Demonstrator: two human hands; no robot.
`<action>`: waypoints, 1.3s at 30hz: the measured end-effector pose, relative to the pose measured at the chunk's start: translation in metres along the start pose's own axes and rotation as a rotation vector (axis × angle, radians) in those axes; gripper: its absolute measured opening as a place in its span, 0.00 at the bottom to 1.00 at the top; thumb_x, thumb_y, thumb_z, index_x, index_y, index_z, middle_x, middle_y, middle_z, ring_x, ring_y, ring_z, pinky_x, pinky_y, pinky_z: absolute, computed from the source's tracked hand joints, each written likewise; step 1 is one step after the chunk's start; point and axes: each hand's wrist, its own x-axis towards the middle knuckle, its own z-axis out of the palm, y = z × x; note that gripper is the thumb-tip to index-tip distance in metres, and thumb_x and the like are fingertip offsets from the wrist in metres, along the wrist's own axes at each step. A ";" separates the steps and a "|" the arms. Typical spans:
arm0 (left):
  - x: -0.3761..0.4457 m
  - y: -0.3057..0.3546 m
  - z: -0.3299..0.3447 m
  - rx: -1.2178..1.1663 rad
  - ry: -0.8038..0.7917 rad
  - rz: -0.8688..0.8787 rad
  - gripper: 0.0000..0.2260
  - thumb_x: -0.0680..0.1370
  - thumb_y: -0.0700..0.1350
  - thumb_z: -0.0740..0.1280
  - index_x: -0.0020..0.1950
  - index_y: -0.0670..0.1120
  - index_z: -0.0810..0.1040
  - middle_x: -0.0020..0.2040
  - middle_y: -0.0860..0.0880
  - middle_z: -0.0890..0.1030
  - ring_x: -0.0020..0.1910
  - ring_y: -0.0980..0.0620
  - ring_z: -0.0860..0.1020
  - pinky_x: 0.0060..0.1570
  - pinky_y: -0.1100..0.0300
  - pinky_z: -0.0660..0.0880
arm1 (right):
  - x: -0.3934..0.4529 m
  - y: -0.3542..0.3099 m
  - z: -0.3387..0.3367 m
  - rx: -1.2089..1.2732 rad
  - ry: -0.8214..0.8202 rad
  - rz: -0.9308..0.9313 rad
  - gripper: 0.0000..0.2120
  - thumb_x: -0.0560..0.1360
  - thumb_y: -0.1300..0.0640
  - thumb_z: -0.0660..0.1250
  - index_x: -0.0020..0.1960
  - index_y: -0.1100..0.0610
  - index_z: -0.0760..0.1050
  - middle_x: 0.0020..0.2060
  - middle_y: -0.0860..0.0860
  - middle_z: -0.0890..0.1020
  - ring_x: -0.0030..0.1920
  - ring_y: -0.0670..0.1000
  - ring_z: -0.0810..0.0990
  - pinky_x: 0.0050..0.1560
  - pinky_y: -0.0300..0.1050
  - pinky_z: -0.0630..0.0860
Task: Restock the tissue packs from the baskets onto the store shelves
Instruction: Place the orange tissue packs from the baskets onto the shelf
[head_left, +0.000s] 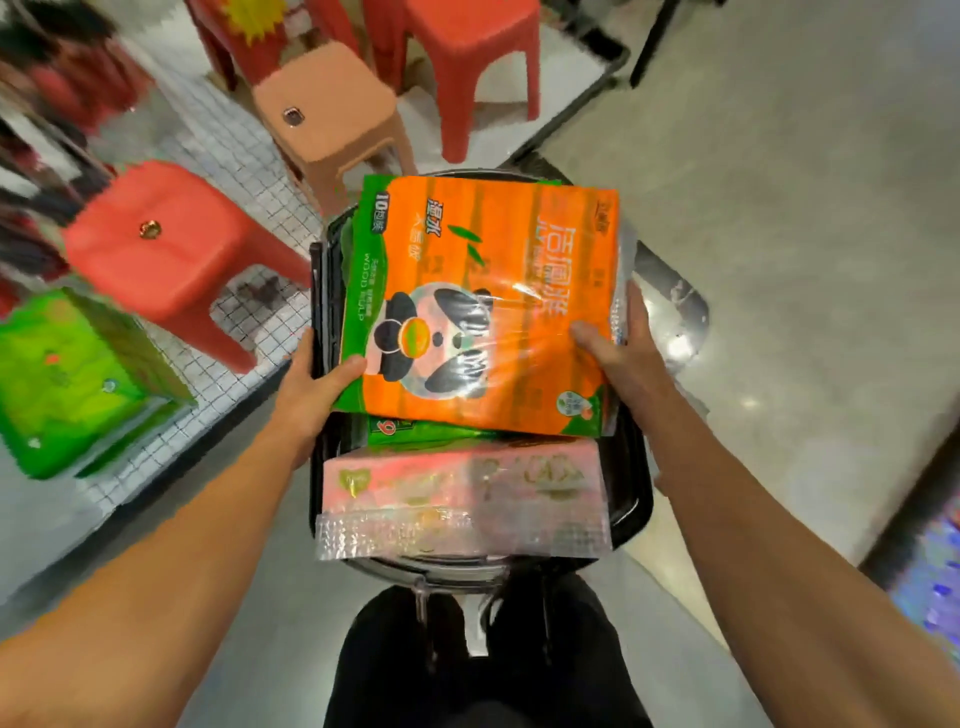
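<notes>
An orange tissue pack with a panda picture (483, 249) lies on top of the black basket (631, 499) in front of me. My left hand (317, 384) grips its left near edge, thumb on top. My right hand (621, 353) grips its right edge, thumb on the front face. Under it shows a green pack (410, 431), and a pink tissue pack (462, 493) lies at the basket's near end.
A green tissue pack (78, 379) lies on the white wire-grid low shelf (244, 312) at the left. Red stools (166, 244) and an orange stool (327, 119) stand on that shelf. Grey floor (779, 208) stretches to the right. My dark trousers (478, 665) are below.
</notes>
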 end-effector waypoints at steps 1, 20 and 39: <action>-0.008 0.003 0.006 0.029 -0.037 0.010 0.54 0.58 0.67 0.79 0.78 0.60 0.57 0.73 0.53 0.71 0.65 0.50 0.76 0.66 0.45 0.72 | -0.025 0.002 -0.012 0.036 0.026 -0.033 0.45 0.64 0.38 0.78 0.75 0.38 0.59 0.68 0.46 0.76 0.62 0.50 0.80 0.58 0.53 0.80; -0.211 -0.001 0.247 0.494 -0.728 0.157 0.57 0.56 0.63 0.80 0.79 0.54 0.57 0.71 0.47 0.73 0.64 0.48 0.77 0.65 0.43 0.73 | -0.414 0.171 -0.152 0.478 0.797 -0.010 0.41 0.67 0.41 0.77 0.75 0.41 0.63 0.65 0.46 0.79 0.60 0.49 0.81 0.57 0.53 0.81; -0.594 -0.181 0.528 0.946 -1.408 0.421 0.29 0.78 0.46 0.70 0.76 0.47 0.64 0.49 0.60 0.77 0.40 0.67 0.78 0.35 0.74 0.73 | -0.827 0.366 -0.194 0.852 1.566 0.108 0.38 0.67 0.40 0.77 0.72 0.43 0.66 0.58 0.45 0.83 0.54 0.48 0.84 0.55 0.51 0.79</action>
